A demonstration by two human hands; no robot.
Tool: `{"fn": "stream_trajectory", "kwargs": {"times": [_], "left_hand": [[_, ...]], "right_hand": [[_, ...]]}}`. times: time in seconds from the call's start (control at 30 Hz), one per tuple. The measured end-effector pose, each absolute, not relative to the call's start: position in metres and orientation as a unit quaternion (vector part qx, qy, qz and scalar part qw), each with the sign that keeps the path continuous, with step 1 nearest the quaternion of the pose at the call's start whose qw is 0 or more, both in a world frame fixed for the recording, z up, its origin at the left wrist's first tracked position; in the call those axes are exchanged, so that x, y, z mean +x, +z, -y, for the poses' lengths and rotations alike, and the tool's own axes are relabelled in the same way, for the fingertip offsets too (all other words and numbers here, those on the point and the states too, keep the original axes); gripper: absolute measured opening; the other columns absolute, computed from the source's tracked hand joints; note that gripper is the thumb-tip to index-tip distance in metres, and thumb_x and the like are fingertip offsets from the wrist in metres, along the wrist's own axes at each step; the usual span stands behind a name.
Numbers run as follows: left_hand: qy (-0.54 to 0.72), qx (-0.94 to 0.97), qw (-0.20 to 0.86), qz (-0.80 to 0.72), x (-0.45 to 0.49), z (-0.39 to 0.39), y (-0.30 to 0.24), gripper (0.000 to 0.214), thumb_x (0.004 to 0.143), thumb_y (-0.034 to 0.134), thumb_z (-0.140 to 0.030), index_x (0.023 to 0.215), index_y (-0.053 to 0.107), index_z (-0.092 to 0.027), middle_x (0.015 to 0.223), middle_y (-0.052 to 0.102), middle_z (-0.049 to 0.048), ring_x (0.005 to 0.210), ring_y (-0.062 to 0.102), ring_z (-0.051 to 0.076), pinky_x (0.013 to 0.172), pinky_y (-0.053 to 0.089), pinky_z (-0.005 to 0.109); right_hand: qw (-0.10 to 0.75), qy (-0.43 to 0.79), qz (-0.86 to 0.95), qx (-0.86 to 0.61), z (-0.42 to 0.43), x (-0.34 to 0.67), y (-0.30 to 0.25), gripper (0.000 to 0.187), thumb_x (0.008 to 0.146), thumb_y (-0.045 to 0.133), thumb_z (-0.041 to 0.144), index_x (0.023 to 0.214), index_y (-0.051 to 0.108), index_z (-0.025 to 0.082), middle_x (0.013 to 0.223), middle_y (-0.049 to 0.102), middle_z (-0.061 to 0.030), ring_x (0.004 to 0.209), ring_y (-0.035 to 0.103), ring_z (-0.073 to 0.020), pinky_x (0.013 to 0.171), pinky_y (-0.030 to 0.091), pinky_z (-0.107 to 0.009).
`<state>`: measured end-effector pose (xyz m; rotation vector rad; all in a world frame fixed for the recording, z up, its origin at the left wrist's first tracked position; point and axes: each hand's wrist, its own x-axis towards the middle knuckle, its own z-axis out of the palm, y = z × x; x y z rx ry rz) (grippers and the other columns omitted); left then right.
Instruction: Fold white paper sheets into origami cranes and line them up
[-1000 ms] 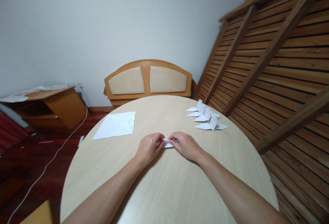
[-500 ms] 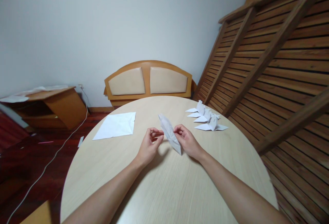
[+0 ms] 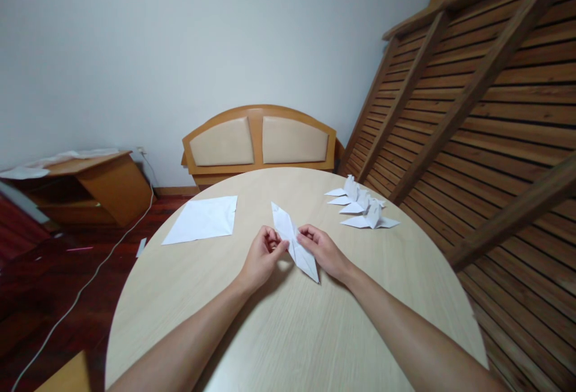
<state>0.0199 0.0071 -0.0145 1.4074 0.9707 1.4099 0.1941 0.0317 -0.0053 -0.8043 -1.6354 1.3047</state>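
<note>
A folded white paper (image 3: 284,223), long and diamond-shaped with pointed ends, is held slantwise over the middle of the round table (image 3: 288,332). My left hand (image 3: 265,254) pinches its left edge, thumb on top and the other fingers curled under. From the right, my right hand (image 3: 324,253) grips the opposite edge, its thumb lying on the paper near the centre crease. The undersides of the fingers are partly hidden. To the right, beyond my right hand, stand several folded paper birds (image 3: 372,217) in a row.
White paper sheets (image 3: 202,219) lie flat at the table's left. Behind the table stands a headboard (image 3: 258,140) with padded panels. A slatted wooden frame (image 3: 450,110) leans on the right. At left are a low cabinet (image 3: 108,191) and a white cable (image 3: 92,281) on the floor.
The folded paper has turned from nearly edge-on to show its broad face. My right hand has shifted slightly left, and my left thumb has closed onto the paper's edge.
</note>
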Motion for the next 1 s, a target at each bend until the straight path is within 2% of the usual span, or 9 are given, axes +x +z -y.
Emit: {"fn": "stream_trajectory", "kwargs": {"times": [0.23,0.4,0.5,0.73,0.87,0.93,1.0], "left_hand": [[0.525,0.619,0.405,-0.422,0.022,-0.001,-0.014,0.03,0.084,0.064,-0.041,0.079,0.042,-0.021,0.072,0.05,-0.0045,0.064,0.055,0.011,0.058,0.044,0.022],[0.532,0.636,0.325,-0.454,0.022,0.0,-0.014,0.023,0.086,0.059,-0.036,0.078,0.044,-0.02,0.072,0.049,-0.005,0.061,0.052,0.01,0.056,0.042,0.02],[0.542,0.645,0.28,-0.461,0.022,0.0,-0.013,0.024,0.087,0.058,-0.035,0.073,0.045,-0.02,0.069,0.048,-0.0046,0.06,0.048,0.01,0.055,0.041,0.019],[0.538,0.67,0.256,-0.443,0.024,0.006,-0.008,0.021,0.09,0.058,-0.032,0.076,0.048,-0.019,0.072,0.052,-0.0027,0.065,0.054,0.011,0.058,0.048,0.021],[0.547,0.665,0.254,-0.44,0.025,0.007,-0.009,0.016,0.09,0.058,-0.031,0.082,0.05,-0.019,0.077,0.056,-0.0013,0.068,0.059,0.012,0.061,0.052,0.022],[0.551,0.661,0.258,-0.439,0.025,0.006,-0.009,0.013,0.091,0.058,-0.029,0.086,0.052,-0.019,0.081,0.059,0.0,0.072,0.062,0.013,0.063,0.053,0.023],[0.552,0.659,0.261,-0.439,0.024,0.005,-0.01,0.011,0.091,0.057,-0.028,0.088,0.052,-0.019,0.082,0.062,0.0008,0.074,0.065,0.014,0.064,0.054,0.024]], "right_hand": [[0.456,0.468,0.66,-0.37,-0.031,0.192,-0.012,0.032,0.081,0.069,0.048,0.079,0.056,0.019,0.076,0.065,-0.001,0.07,0.062,-0.0163,0.066,0.05,-0.029],[0.48,0.395,0.682,-0.384,-0.027,0.187,-0.01,0.024,0.084,0.067,0.04,0.078,0.057,0.019,0.08,0.068,-0.0028,0.072,0.064,-0.0171,0.068,0.051,-0.03],[0.496,0.331,0.706,-0.381,-0.023,0.184,-0.007,0.019,0.086,0.066,0.035,0.077,0.058,0.02,0.089,0.07,-0.0044,0.075,0.066,-0.0172,0.071,0.052,-0.03],[0.516,0.191,0.732,-0.403,-0.012,0.181,0.004,0.011,0.088,0.062,0.028,0.082,0.053,0.023,0.11,0.07,-0.009,0.094,0.069,-0.0224,0.083,0.053,-0.036],[0.506,0.178,0.757,-0.373,-0.009,0.181,0.007,0.01,0.091,0.056,0.024,0.083,0.05,0.024,0.116,0.067,-0.0092,0.106,0.065,-0.0229,0.092,0.05,-0.038],[0.505,0.195,0.756,-0.368,-0.01,0.181,0.005,0.005,0.091,0.056,0.024,0.091,0.05,0.024,0.119,0.067,-0.0098,0.105,0.066,-0.0225,0.09,0.052,-0.038],[0.515,0.223,0.735,-0.379,-0.01,0.18,0.002,0.016,0.09,0.058,0.026,0.102,0.048,0.024,0.121,0.067,-0.0107,0.1,0.068,-0.022,0.085,0.054,-0.037]]}}
